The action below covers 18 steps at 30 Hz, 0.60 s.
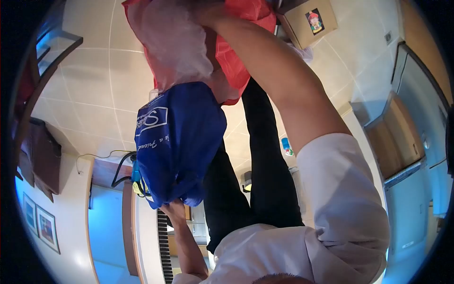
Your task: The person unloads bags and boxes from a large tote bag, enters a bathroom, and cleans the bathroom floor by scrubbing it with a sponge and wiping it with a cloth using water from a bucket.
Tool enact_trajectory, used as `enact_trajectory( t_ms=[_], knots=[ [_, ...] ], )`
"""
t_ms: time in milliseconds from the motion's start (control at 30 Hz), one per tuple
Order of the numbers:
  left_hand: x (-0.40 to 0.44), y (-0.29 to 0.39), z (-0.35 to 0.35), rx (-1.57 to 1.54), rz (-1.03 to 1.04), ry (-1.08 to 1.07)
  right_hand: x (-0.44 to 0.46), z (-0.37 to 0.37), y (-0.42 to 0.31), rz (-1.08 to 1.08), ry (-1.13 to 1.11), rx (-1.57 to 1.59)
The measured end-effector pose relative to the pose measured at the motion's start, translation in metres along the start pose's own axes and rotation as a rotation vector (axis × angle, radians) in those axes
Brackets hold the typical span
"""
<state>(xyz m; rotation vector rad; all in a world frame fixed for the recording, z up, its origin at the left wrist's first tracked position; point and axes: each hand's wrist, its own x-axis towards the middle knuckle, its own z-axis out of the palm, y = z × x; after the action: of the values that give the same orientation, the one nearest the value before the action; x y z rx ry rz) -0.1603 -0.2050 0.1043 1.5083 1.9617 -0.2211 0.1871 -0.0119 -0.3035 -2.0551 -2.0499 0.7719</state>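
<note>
A blue cloth bag (182,137) with white lettering hangs in front of my legs at the left. My left hand (174,210) grips its gathered end, with the fingers partly hidden by the fabric. Further out, my right arm reaches over a red bag (231,59) lined or overlaid with a translucent whitish plastic bag (177,47). My right hand (205,13) is at the top edge of the view, dark and among these bags, so its fingers do not show. The blue bag's upper part touches the plastic and red bags.
A cardboard box (307,21) with a picture on it stands beside the red bag on the tiled floor (90,90). A blue bottle-like item (286,146) is right of my legs. Dark wooden furniture (42,75) is at the left, and a pale blue cabinet or fridge (416,94) at the right.
</note>
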Motion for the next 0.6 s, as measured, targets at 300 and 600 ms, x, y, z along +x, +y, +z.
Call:
enact_trajectory(
  t_ms=[300, 600],
  knots=[
    [-0.005, 0.030, 0.003, -0.206, -0.146, -0.004, -0.055, 0.007, 0.034, -0.357, 0.097, -0.207],
    [-0.006, -0.001, 0.000, 0.157, 0.398, -0.011, -0.179, -0.280, -0.046, 0.017, 0.016, -0.032]
  ],
)
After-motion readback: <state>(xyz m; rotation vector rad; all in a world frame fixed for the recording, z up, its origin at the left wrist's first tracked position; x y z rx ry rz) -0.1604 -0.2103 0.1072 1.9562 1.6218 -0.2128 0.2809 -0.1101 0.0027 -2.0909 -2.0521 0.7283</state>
